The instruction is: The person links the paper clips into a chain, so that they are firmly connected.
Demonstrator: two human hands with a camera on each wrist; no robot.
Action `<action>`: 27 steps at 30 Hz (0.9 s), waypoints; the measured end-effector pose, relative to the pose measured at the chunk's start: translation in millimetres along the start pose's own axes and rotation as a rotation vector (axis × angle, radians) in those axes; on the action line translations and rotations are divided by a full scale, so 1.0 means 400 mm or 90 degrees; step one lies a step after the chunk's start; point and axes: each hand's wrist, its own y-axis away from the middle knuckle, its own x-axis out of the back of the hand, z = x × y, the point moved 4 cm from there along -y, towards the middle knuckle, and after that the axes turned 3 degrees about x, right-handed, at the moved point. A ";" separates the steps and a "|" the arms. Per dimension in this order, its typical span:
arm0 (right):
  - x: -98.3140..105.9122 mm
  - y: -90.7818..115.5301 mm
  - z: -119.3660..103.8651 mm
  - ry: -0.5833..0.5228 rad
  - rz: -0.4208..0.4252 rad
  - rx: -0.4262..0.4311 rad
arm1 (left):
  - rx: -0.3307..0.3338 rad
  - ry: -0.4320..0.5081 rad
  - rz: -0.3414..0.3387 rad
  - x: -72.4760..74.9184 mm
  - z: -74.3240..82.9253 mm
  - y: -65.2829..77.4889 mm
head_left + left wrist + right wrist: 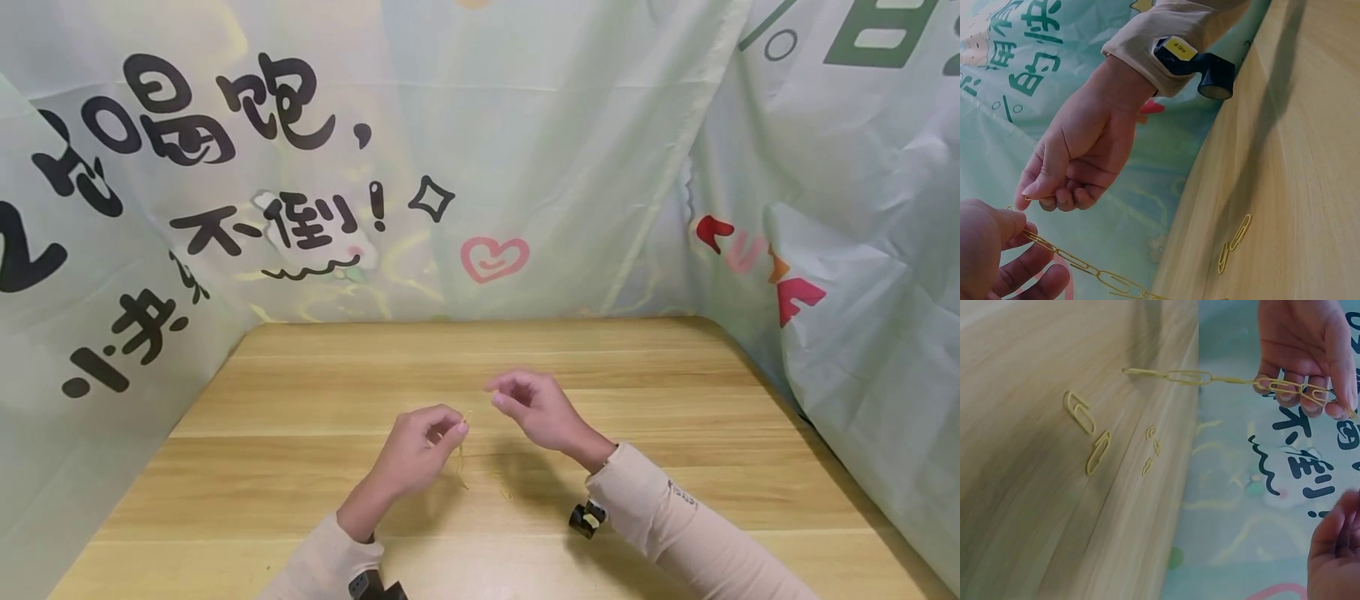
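My left hand (422, 450) pinches the top of a chain of yellow paper clips (1190, 377) between thumb and forefinger. The chain hangs down from it, and in the right wrist view its lower end reaches toward the table. A little higher and to the right, my right hand (542, 410) pinches a single yellow paper clip (1040, 197) at its fingertips, seen best in the left wrist view. The two hands are close together but apart, above the table.
Loose yellow paper clips (1098, 453) lie on the wooden table (300, 500) below the hands, with several smaller-looking ones (1150, 432) farther off. Printed cloth (585, 167) walls in the table at the back and sides.
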 end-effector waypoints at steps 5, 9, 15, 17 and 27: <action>-0.003 0.000 -0.007 -0.038 0.000 0.015 | -0.003 -0.006 0.004 0.001 -0.002 -0.003; -0.007 0.000 -0.013 -0.065 -0.008 -0.019 | -0.021 -0.014 0.011 0.001 -0.002 -0.006; -0.015 0.001 -0.018 -0.139 -0.020 -0.096 | -0.050 -0.027 0.011 0.001 0.002 -0.011; -0.018 0.001 -0.016 -0.158 -0.025 -0.103 | -0.059 -0.034 0.009 0.001 0.005 -0.012; -0.025 0.000 -0.012 -0.188 -0.047 -0.105 | -0.142 -0.146 0.036 -0.004 0.013 -0.013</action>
